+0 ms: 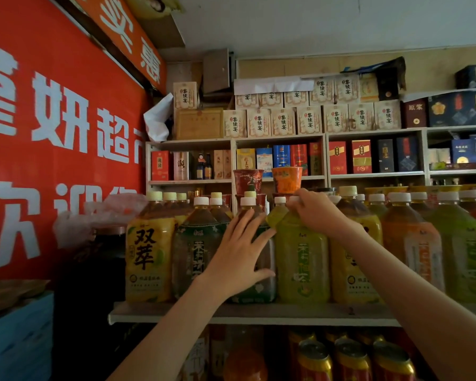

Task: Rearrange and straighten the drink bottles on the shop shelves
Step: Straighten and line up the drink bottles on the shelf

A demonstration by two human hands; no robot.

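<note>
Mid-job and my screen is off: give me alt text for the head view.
The right hand grips the top of a green bottle while the left hand presses flat on the dark-labelled bottle beside it, in a row of large bottles on a white shelf. Boxed goods fill shelves behind.

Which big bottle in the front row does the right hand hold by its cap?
The light green bottle, fourth from the left: the right hand curls round its cap, while the left hand lies flat on the darker bottle beside it.
</note>
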